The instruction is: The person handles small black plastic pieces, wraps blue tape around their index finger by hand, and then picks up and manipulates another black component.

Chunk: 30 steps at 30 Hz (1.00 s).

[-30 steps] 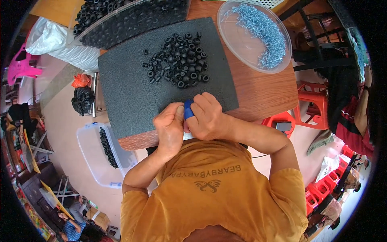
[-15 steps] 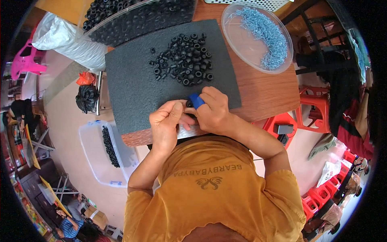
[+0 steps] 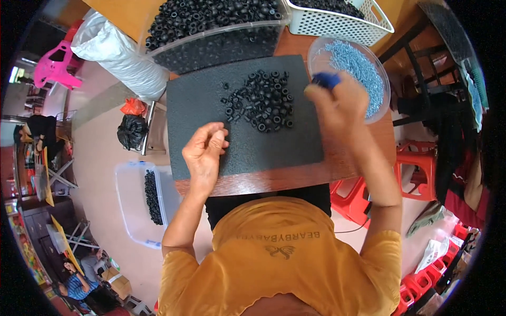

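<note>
My left hand (image 3: 203, 152) rests at the near left of the dark grey mat (image 3: 195, 110), thumb pressed to curled fingers. Whatever they pinch is too small or hidden to name. My right hand (image 3: 342, 102) is raised off the mat's right edge, by the round clear tray (image 3: 315, 52) of small, shiny blue pieces (image 3: 363, 68). Motion smears its fingers. A blue item (image 3: 326, 80) with a dark end shows at the fingertips; whether it is held or worn on a finger, I cannot tell. A heap of small black ring-like parts (image 3: 263, 102) lies on the mat.
Behind the mat stand a clear bin (image 3: 211, 45) of black parts and a white perforated basket (image 3: 337, 26). A white sack (image 3: 121, 58) leans at the left. On the floor sits a clear box (image 3: 132, 205) with black parts. Red stools (image 3: 416, 168) stand right of the table.
My hands have separated. The right has swung away and to the right with the blue item, toward the round tray; the left stays near the mat's front. The whole view has shifted slightly.
</note>
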{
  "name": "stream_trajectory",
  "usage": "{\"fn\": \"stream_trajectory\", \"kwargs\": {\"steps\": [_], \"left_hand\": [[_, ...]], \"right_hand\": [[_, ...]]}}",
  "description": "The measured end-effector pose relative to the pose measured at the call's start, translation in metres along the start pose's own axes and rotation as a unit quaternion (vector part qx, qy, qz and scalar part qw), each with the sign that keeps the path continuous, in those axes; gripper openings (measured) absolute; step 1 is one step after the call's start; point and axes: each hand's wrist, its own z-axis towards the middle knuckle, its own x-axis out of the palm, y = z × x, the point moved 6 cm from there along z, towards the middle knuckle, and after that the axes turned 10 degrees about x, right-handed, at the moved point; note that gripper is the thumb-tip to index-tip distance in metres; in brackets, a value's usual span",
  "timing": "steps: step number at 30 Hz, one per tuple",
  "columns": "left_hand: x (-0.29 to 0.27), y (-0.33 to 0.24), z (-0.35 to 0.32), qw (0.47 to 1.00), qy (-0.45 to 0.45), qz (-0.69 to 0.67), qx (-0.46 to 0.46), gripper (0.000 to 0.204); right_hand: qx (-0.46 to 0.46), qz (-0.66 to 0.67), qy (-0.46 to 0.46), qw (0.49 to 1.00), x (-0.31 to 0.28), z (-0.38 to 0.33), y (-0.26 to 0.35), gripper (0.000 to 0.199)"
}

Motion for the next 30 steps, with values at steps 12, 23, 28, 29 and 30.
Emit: {"fn": "stream_trajectory", "kwargs": {"steps": [12, 23, 28, 29, 30], "left_hand": [[0.018, -0.022, 0.090, 0.862, 0.100, 0.357, 0.347, 0.032], [0.032, -0.020, 0.074, 0.822, 0.167, 0.368, 0.400, 0.023], [0.033, -0.028, 0.059, 0.834, 0.187, 0.361, 0.374, 0.022], [0.034, -0.028, 0.055, 0.827, 0.179, 0.379, 0.374, 0.023], [0.036, -0.028, 0.054, 0.821, 0.170, 0.398, 0.373, 0.023]], "right_hand": [[0.250, -0.197, 0.006, 0.948, 0.003, 0.153, -0.110, 0.032], [0.175, 0.048, 0.016, 0.983, -0.010, 0.045, -0.094, 0.015], [0.190, 0.013, 0.016, 0.982, -0.025, -0.003, -0.100, 0.015], [0.208, -0.004, 0.039, 0.977, -0.026, -0.012, -0.107, 0.015], [0.225, -0.018, 0.062, 0.972, -0.026, -0.019, -0.112, 0.016]]}}
